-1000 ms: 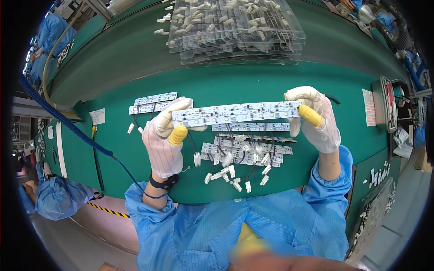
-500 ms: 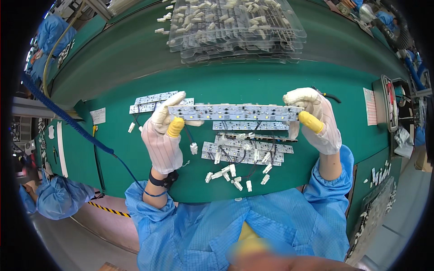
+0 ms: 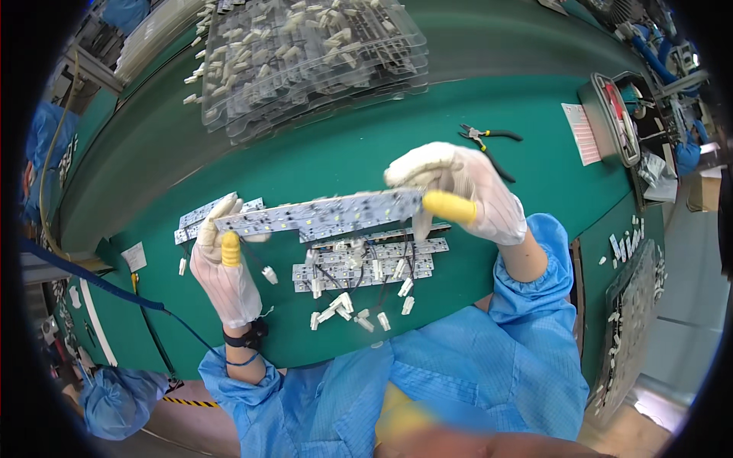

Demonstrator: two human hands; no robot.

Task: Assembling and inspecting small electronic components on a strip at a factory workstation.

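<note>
Pinching a white circuit-board strip (image 3: pixel 328 214) by its two ends, I have it spanning the gap between my left hand (image 3: pixel 224 271) and my right hand (image 3: pixel 467 195), over the green mat (image 3: pixel 328 156). Both grips are closed down to the strip's thickness: on each side a yellow-covered thumb presses the face turned toward me, with gloved fingers curled behind the edge. The long axis runs across my body from grip to grip, tilted a little, so the end in my right grip sits higher and farther out than the one in my left. Its face is blurred, and I cannot make out single parts. Beside my left thumb a dark lead drops to a white plug (image 3: pixel 269 275). Below the held strip, nearer my body, lies a pile of strips (image 3: pixel 363 269), with loose white connectors (image 3: pixel 336 307) nearer still. More strips (image 3: pixel 200 217) lie partly behind my left fingers. Beyond my right grip rest the pliers (image 3: pixel 475 135), handles spread; the stacked clear trays (image 3: pixel 305 69) stand well out past both hands.
</note>
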